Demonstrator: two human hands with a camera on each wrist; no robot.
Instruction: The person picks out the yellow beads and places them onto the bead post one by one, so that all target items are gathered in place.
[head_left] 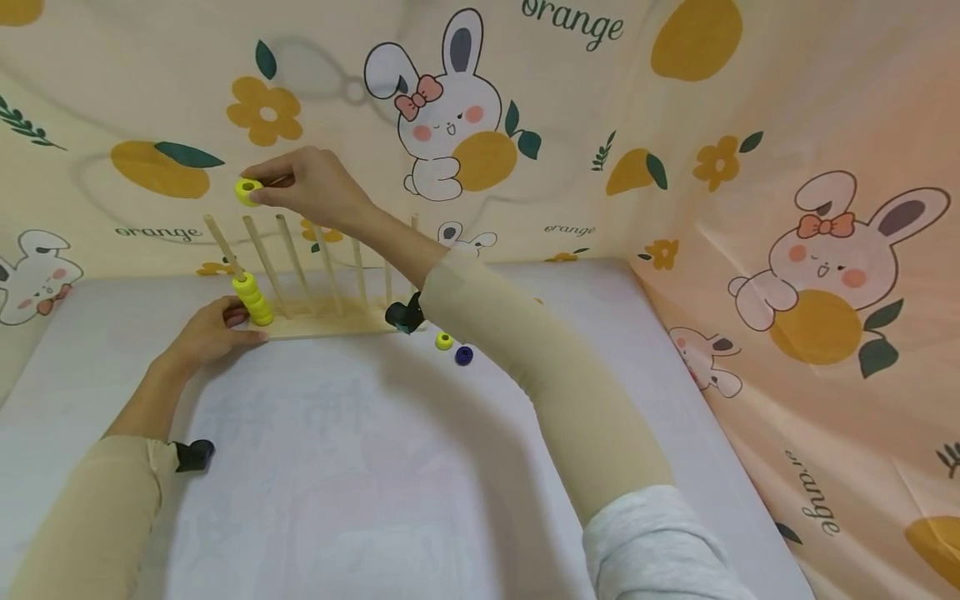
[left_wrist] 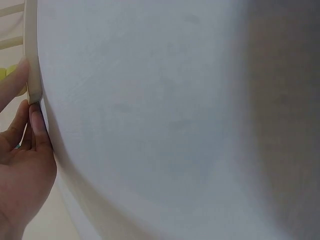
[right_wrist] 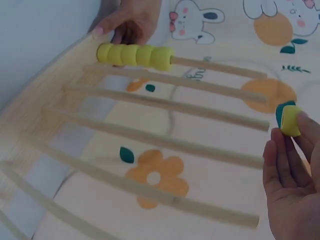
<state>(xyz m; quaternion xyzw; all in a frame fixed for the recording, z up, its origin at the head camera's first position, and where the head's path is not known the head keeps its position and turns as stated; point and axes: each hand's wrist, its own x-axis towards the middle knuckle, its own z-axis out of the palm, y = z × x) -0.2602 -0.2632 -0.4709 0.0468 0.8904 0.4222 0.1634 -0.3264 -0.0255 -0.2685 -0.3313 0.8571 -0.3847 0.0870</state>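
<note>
A wooden peg rack with a row of upright dowels stands near the back of the table. Several yellow beads are stacked on its leftmost dowel, down at the base. My right hand pinches one yellow bead between thumb and fingers, above the dowel tops at the left; the bead's hole shows in the head view. At the rack's left end, my left hand grips the base, its thumb along the front edge. In the left wrist view, the left fingers are at the base's end.
One loose yellow bead and a dark blue bead lie on the white table, near the rack's right end. A patterned cloth hangs behind the table and along its right side.
</note>
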